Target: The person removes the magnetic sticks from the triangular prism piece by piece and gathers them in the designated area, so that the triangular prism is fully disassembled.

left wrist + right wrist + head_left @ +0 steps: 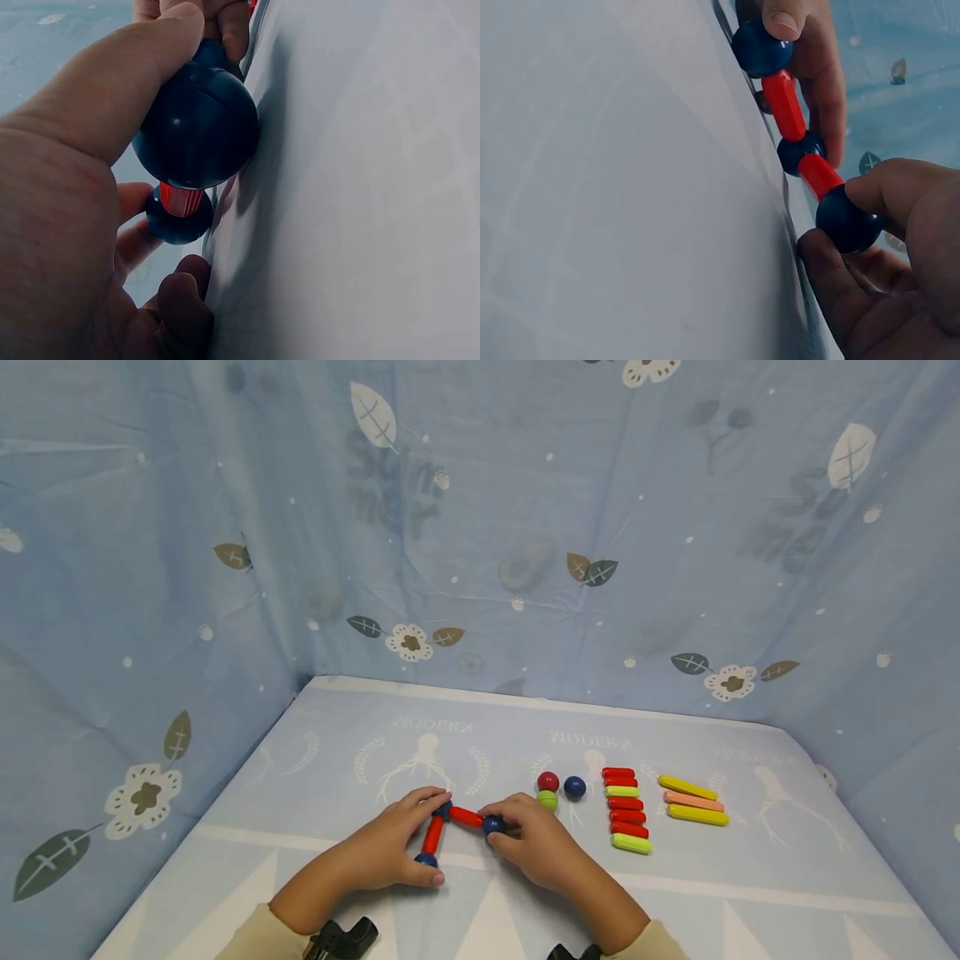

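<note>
Two red rods and three blue balls are joined in a bent, V-like chain on the table. My left hand (pixel 381 846) holds the left leg, its thumb on the near blue ball (pixel 196 127) and its fingers by the corner blue ball (pixel 801 154). One red rod (pixel 432 835) runs between these two balls. The other red rod (pixel 467 817) leads from the corner to the right-end blue ball (pixel 849 219). My right hand (pixel 536 842) pinches that end ball between thumb and fingers.
Beyond my right hand sit a dark red ball (pixel 548 782), a green ball (pixel 547 800) and a loose blue ball (pixel 574 788). Farther right lies a column of short red and lime rods (pixel 627 803), then longer yellow rods (pixel 697 815) with an orange rod (pixel 693 802). A patterned curtain (pixel 480 527) surrounds the table.
</note>
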Demonstrator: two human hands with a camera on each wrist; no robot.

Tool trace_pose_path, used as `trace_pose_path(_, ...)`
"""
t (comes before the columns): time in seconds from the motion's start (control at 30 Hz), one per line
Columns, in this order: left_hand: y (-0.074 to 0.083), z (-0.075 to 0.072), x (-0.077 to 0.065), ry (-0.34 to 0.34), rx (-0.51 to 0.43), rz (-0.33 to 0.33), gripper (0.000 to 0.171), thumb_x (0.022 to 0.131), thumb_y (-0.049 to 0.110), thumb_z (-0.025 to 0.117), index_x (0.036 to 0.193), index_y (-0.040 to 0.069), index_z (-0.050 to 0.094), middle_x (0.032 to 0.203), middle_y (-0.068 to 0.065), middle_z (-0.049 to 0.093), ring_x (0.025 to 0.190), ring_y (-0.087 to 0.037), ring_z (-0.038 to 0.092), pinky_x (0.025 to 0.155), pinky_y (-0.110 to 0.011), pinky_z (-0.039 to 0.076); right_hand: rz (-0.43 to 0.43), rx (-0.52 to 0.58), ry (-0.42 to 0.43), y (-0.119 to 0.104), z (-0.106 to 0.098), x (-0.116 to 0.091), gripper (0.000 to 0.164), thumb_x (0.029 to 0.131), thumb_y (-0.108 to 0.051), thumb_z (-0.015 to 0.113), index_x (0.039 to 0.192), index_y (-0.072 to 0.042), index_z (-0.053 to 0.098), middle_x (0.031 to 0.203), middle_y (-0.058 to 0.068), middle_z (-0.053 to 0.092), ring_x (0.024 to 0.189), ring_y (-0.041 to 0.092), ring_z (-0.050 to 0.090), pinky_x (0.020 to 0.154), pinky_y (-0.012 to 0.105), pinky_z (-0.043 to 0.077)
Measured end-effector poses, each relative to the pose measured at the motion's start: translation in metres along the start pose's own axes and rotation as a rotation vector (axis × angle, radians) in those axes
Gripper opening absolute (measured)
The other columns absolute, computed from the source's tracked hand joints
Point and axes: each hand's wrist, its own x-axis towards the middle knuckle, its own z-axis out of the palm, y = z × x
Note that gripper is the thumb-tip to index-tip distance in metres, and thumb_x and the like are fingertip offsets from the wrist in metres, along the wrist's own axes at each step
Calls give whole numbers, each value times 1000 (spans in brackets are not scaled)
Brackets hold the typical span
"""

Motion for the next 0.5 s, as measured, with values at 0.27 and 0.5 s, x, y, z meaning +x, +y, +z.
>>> trace_pose_path(0.27, 0, 0, 0, 0, 13, 11, 109, 77, 64, 86, 165, 28, 34, 169, 3, 28, 147, -39, 39, 113, -69, 40, -12, 19, -30, -1, 0, -3, 30, 98, -23, 74, 126, -35, 76, 129, -11, 70, 119, 15, 66, 102, 44, 58)
trace_pose_path(0.5, 0, 0, -1, 6, 6, 5, 108, 76, 63, 87, 164, 28, 35, 169, 5, 28, 147, -39, 38, 113, -69, 40, -35, -48, -38, -4, 1, -3, 28, 97, -24, 75, 123, -34, 76, 128, -13, 70, 122, 16, 64, 105, 46, 56)
